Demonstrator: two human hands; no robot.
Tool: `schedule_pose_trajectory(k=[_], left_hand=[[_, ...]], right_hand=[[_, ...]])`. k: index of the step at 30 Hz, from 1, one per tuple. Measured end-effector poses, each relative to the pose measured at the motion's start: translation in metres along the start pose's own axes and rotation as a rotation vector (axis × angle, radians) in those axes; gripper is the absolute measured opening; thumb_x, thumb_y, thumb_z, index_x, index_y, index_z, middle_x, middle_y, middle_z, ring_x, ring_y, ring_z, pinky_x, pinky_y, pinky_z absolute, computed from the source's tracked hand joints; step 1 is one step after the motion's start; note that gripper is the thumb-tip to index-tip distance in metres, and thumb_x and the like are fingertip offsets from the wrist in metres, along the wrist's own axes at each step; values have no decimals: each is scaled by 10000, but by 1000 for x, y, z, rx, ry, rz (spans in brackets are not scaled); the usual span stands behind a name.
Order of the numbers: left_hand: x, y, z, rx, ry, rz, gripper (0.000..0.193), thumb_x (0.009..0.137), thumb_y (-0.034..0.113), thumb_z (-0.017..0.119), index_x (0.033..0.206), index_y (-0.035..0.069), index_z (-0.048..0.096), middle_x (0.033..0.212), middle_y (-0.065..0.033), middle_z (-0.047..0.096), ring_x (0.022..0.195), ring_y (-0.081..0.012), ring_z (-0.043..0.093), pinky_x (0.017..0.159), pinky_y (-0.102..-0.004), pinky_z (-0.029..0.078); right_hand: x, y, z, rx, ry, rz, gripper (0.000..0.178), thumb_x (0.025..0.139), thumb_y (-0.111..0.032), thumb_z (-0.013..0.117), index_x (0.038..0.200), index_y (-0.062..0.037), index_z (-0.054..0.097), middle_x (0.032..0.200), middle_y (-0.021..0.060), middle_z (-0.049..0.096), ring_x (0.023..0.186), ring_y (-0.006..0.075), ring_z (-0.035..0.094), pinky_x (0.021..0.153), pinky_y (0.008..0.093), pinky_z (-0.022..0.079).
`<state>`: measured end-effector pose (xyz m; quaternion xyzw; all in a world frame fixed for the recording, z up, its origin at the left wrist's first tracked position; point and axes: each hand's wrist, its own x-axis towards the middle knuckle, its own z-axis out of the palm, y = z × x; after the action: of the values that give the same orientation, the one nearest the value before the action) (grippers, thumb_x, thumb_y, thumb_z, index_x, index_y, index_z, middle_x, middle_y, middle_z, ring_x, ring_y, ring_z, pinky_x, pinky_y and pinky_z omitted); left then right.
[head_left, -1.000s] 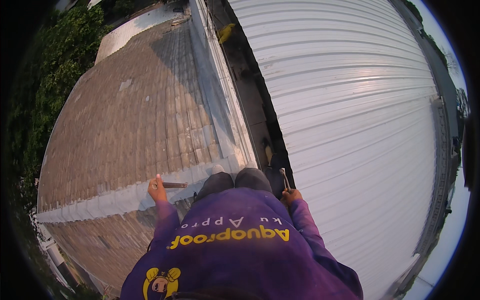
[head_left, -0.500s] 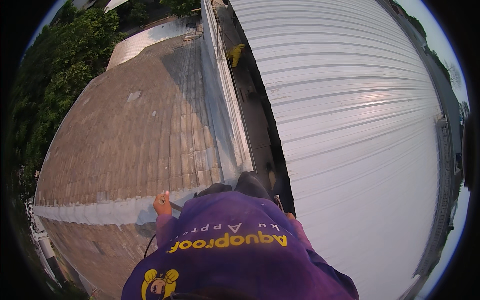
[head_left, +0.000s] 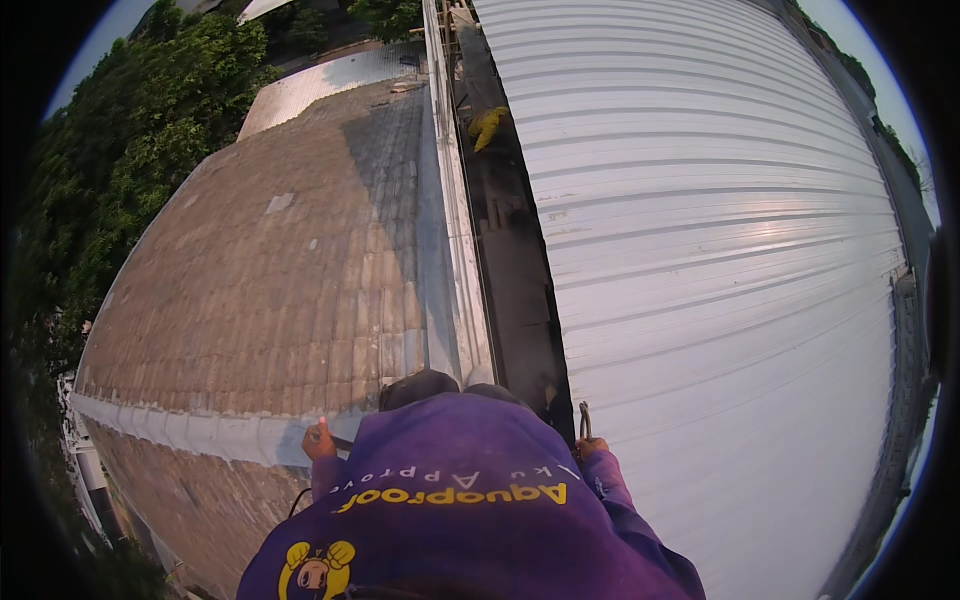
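Note:
My left hand [head_left: 319, 440] is closed, its thumb upward, at the left side of my purple shirt [head_left: 455, 500]. A short grey, bar-like piece [head_left: 342, 444] runs from it toward my body; its kind is not clear. My right hand [head_left: 592, 447], on the other side, is closed on a looped, hook-like metal piece [head_left: 585, 420] that sticks up above the fingers. Both knees [head_left: 425, 385] show just beyond the shirt, at the near end of a narrow pale wall top [head_left: 465, 290]. My feet are hidden.
A brown tiled roof [head_left: 270, 270] slopes away on the left, with a pale ridge [head_left: 190, 428]. To the right lies a white ribbed metal roof [head_left: 700, 250]. A dark, deep gap [head_left: 515, 270] runs between wall and metal roof. Yellow clothing [head_left: 487, 128], seemingly a person's, shows farther along it.
My right hand has come out from beside my body to the right, bringing the metal piece into fuller view. My left hand has dropped slightly. The yellow figure has bent or shifted.

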<state>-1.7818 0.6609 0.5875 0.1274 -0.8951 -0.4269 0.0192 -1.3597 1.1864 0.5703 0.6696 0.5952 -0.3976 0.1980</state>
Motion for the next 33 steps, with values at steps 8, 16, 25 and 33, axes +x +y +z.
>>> schedule_pose_trajectory(k=[8,16,25,33], left_hand=[[-13,28,47,-85,70,-145,525,981,453,707,736,-10,682,707,-95,708,668,-200,647,684,-379,512],[7,46,102,-59,72,-265,548,970,501,699,753,-2,689,692,-111,698,658,-228,655,687,-404,524],[68,118,173,190,-166,-64,529,955,508,720,765,16,684,674,-120,679,624,-249,649,650,-413,516],[145,178,213,20,47,-100,416,956,399,770,803,23,683,723,-85,706,660,-171,631,664,-363,514]], right_hand=[[26,-88,-50,343,-201,198,227,1036,-194,635,1101,22,647,834,179,762,612,270,725,518,417,570],[113,-145,-6,42,-166,-102,253,944,-263,753,1033,-26,757,847,128,775,763,244,763,688,406,590],[126,-271,-29,-349,-274,-252,500,877,-454,760,1095,-5,789,1023,205,787,1000,327,770,885,446,576],[117,-394,-86,-50,-173,-67,378,920,-344,754,995,27,761,792,165,749,705,272,740,654,437,571]])
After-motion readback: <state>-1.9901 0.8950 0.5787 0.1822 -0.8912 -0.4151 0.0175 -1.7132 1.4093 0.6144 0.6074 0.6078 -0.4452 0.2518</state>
